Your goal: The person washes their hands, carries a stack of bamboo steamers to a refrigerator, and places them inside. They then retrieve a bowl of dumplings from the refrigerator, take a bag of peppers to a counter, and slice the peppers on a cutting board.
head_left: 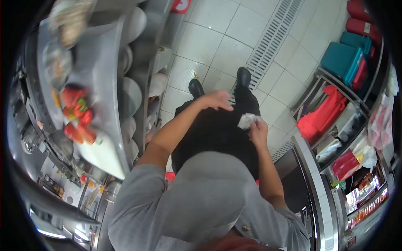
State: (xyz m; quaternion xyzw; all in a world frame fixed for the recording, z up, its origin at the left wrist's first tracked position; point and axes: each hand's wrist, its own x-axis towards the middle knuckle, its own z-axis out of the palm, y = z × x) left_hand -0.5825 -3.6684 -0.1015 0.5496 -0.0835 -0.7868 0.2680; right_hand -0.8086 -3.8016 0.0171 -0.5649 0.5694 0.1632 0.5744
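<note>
My left hand is in the air over my dark trousers, fingers loosely spread and holding nothing. On the other side, my right hand is closed, pinching a crumpled white tissue-like piece above my right thigh. To the left, cut red peppers lie in a heap at the end of a white cutting board. Both rest on a steel counter, well away from my hands.
White bowls stand on a shelf under the counter. A slotted drain crosses the tiled floor ahead of my feet. At right, a rack holds teal containers and a red bag.
</note>
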